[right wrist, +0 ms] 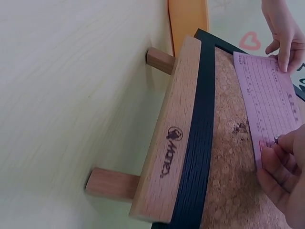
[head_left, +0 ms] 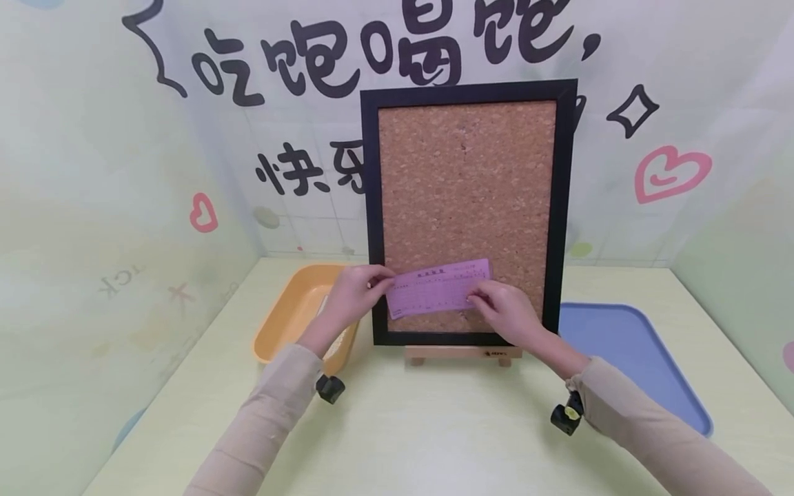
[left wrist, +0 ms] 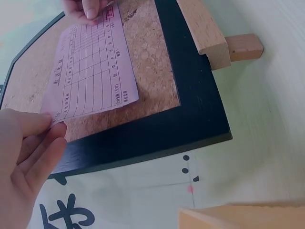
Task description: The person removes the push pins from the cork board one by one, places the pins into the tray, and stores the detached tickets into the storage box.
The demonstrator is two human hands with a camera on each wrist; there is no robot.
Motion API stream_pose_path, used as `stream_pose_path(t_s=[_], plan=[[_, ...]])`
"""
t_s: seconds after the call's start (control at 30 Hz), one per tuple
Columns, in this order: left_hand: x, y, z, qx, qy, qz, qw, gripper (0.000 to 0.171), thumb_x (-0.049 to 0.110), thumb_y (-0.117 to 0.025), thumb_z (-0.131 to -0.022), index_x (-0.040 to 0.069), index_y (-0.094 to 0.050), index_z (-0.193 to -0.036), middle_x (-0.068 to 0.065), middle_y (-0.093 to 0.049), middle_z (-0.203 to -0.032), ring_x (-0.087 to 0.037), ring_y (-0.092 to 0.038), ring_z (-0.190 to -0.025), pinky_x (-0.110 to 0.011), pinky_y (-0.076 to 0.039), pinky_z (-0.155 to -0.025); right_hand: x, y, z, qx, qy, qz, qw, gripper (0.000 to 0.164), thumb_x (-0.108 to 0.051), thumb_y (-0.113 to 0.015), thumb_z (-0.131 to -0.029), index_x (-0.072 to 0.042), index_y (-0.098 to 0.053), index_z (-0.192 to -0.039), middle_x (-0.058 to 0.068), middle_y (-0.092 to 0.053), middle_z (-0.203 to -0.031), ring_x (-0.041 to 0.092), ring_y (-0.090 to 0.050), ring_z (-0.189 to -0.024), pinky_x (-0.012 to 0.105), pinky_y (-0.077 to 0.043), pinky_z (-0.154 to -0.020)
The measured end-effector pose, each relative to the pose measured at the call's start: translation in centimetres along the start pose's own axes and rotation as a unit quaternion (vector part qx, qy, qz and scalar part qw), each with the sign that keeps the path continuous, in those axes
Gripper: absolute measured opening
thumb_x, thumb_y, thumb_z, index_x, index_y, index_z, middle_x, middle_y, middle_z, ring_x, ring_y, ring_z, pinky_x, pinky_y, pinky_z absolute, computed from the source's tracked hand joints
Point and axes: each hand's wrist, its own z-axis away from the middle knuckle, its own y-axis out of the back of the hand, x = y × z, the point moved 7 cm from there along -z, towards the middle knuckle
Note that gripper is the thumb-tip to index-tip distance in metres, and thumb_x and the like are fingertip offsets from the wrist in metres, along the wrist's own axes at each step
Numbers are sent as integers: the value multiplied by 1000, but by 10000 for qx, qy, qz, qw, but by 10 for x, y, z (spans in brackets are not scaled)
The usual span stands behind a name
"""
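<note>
A purple printed form slip (head_left: 434, 291) lies slightly tilted across the lower part of a black-framed corkboard (head_left: 465, 186). My left hand (head_left: 356, 293) pinches the slip's left end between thumb and fingers; the left wrist view shows the thumb on top of its corner. At the slip's right side, my right hand (head_left: 511, 317) has its fingertips against the paper. In the right wrist view a small shiny pin-like thing (right wrist: 276, 139) shows between that thumb and finger. Its exact shape is mostly hidden by the fingers.
The corkboard leans on a small wooden easel (head_left: 462, 355) on the pale table. An orange tray (head_left: 273, 324) with something pale in it stands to the left. A blue tray (head_left: 645, 365) lies at the right. Behind is a printed wall hanging (head_left: 298, 220).
</note>
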Motion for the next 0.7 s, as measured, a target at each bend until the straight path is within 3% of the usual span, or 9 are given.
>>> stream_pose_path(t_s=[0.17, 0.4, 0.7], plan=[[-11, 10, 6, 25, 233, 326, 9992, 10, 9, -63, -84, 2, -70, -89, -7, -69, -80, -16, -62, -67, -24, -48, -56, 6, 12, 8, 91, 66, 127, 9999, 7, -10, -60, -87, -7, -66, -88, 0, -61, -74, 7, -43, -55, 22, -37, -48], [-35, 27, 22, -9, 841, 866, 9927, 13, 12, -61, -86, 5, -70, -93, -5, -69, -84, -13, -63, -65, -22, -52, -56, 26, 35, 25, 174, 57, 472, 9987, 4, -5, -63, -84, -6, -66, -84, 1, -64, -73, 6, -45, -55, 23, -40, -49], [-75, 56, 59, 417, 1463, 987, 9834, 16, 10, -61, -86, -2, -67, -96, -16, -68, -88, -20, -65, -69, -22, -53, -59, 49, 63, 52, 288, -15, 814, 9963, 4, -4, -63, -82, -1, -66, -82, 0, -61, -68, 5, -44, -54, 23, -39, -47]])
